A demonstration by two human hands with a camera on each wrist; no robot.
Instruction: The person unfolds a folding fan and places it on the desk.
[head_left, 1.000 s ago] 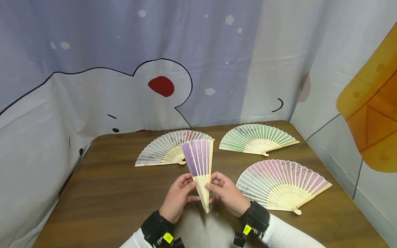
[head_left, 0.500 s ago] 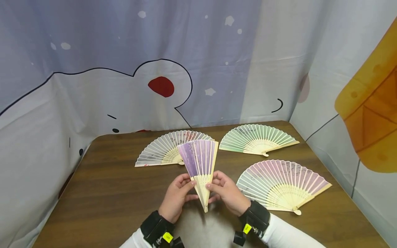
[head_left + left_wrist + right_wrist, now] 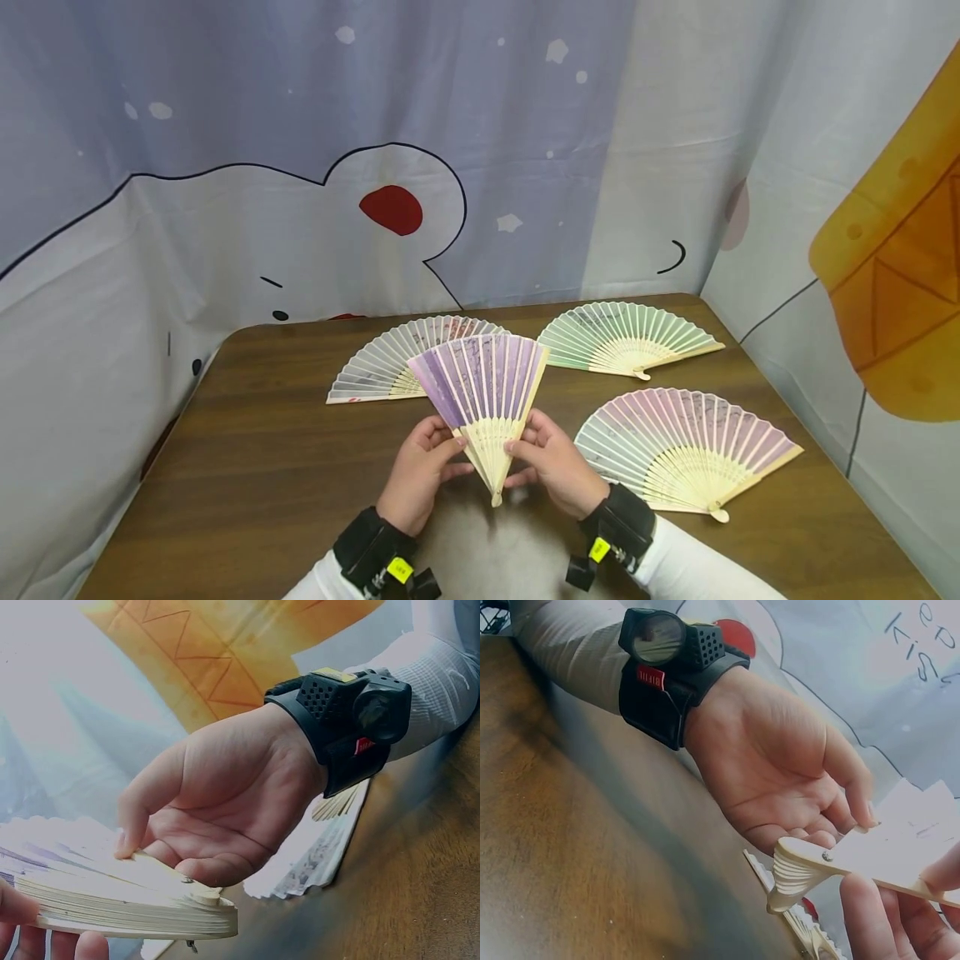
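Note:
A purple folding fan (image 3: 480,379) with pale ribs, partly spread, is held up over the table between both hands. My left hand (image 3: 422,471) pinches its left edge rib between thumb and fingers. The right edge rib is gripped the same way by my right hand (image 3: 555,467). Below the hands, the fan's pivot end points down toward me. In the left wrist view, the stacked rib ends (image 3: 135,911) and the rivet show close up. Part of the fingers behind the fan is hidden in the head view.
On the brown table (image 3: 285,483) lie three spread fans: a white one (image 3: 382,358) behind the purple fan and partly covered by it, a green one (image 3: 622,337) at the back right, and a pink one (image 3: 690,446) by my right hand. Printed curtains (image 3: 225,242) surround the table.
The purple fan has spread from a narrow wedge to a wider one. My hands have moved slightly apart, the left one leftward. The fans on the table have stayed put.

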